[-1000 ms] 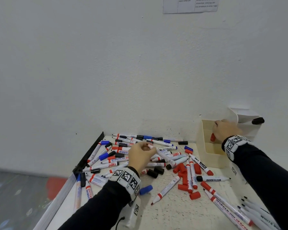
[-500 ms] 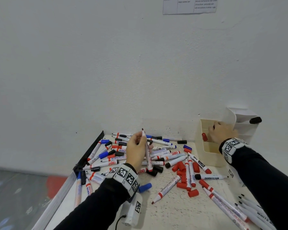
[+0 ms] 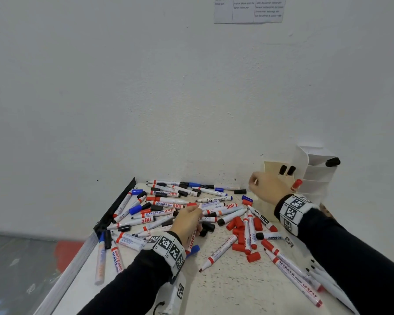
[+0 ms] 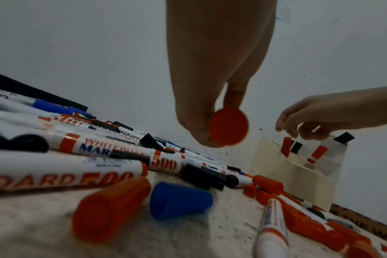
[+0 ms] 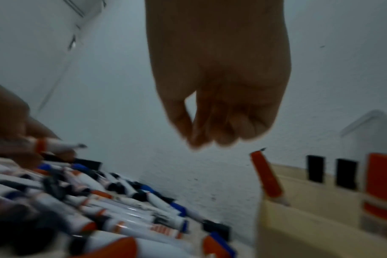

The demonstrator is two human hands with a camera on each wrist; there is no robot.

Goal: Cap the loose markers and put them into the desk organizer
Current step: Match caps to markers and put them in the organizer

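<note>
A white wall backs a speckled white table (image 3: 225,289) strewn with loose markers (image 3: 166,204) and caps. The left hand (image 3: 188,220) grips an uncapped red marker (image 4: 229,129); most of its barrel is hidden behind the fingers, and the left wrist view shows only its round red end. The right hand (image 3: 267,188) hangs beside the cream desk organizer (image 4: 298,176) with fingers loosely curled, holding nothing; the right wrist view is blurred. Capped red and black markers stand in the organizer, whose lower part is hidden behind the right wrist.
</note>
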